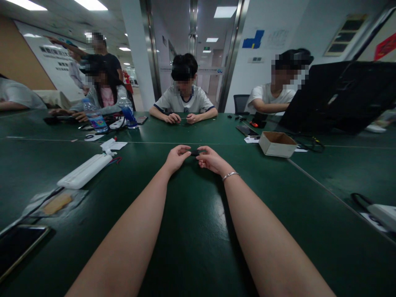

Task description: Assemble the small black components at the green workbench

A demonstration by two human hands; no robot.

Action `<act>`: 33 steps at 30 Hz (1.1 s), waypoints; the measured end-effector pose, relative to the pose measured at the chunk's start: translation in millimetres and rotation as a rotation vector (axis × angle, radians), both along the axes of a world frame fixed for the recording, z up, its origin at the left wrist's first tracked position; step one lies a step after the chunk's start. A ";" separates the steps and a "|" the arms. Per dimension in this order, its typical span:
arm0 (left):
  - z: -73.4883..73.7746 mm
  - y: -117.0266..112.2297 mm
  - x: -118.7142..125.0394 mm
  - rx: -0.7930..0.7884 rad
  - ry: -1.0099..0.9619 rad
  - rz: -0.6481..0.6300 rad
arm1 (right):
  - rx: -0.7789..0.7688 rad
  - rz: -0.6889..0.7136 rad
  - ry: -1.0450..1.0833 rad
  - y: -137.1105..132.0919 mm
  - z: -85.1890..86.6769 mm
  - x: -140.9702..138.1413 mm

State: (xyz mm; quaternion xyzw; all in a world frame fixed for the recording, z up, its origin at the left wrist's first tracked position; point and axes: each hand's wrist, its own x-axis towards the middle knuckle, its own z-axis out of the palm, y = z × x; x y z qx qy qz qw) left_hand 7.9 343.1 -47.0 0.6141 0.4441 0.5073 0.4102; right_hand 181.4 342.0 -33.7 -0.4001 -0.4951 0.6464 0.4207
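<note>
A small black object (194,153), too small to name, is held just above the green table (192,231) in the middle of the view. My left hand (178,159) pinches its left end between thumb and fingers. From the other side my right hand (212,160) grips the right end, its lower fingers curled in. A silver bracelet (231,175) circles my right wrist. Both forearms stretch forward over the tabletop. The fingertips hide parts of the black object.
To the left lie a white power bank-like case (85,171), a plastic bag (58,204) and a phone (21,247). An open cardboard box (277,144) and a large black monitor (337,97) stand right. Bottles (96,117) are back left. A person (185,99) sits opposite.
</note>
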 end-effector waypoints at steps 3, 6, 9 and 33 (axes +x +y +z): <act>0.3 0.2 -0.1 -0.009 0.005 0.002 | 0.011 0.005 0.012 0.1 -0.1 -0.2; 0.1 0.9 0.0 -0.011 0.005 0.007 | 0.030 0.020 -0.020 0.2 -0.4 -0.2; -0.4 1.7 0.2 -0.006 -0.002 0.010 | 0.048 0.026 0.006 0.0 0.0 0.5; -1.0 1.5 -0.1 -0.008 -0.019 0.021 | 0.019 -0.006 0.076 -1.9 0.4 1.0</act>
